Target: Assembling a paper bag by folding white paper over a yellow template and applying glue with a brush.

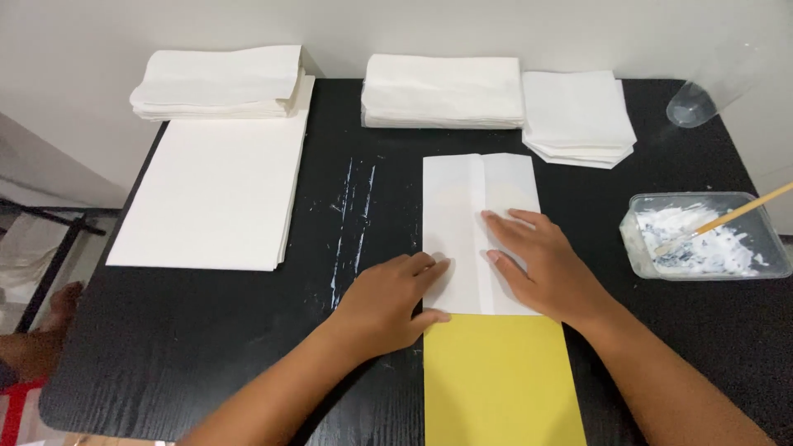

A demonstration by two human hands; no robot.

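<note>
- The folded white paper (pixel 462 206) lies flat at the middle of the black bench (pixel 206 347), its long axis running from the person toward the wall.
- Its near end touches the yellow sheet (pixel 500 380), which continues the same line toward the person.
- The left hand (pixel 388 301) rests at the paper's near-left corner, fingers (pixel 429 268) loosely curled, tips on the paper's edge, gripping nothing.
- The right hand (pixel 541 264) lies flat on the paper's right half, fingers (pixel 505 227) spread and pointing left toward the centre fold, pressing rather than holding.
- A container of white paste (pixel 702 239) with a stick (pixel 743 211) sits to the right.
- Stacks of white paper (pixel 215 177) lie to the left and along the far edge.
</note>
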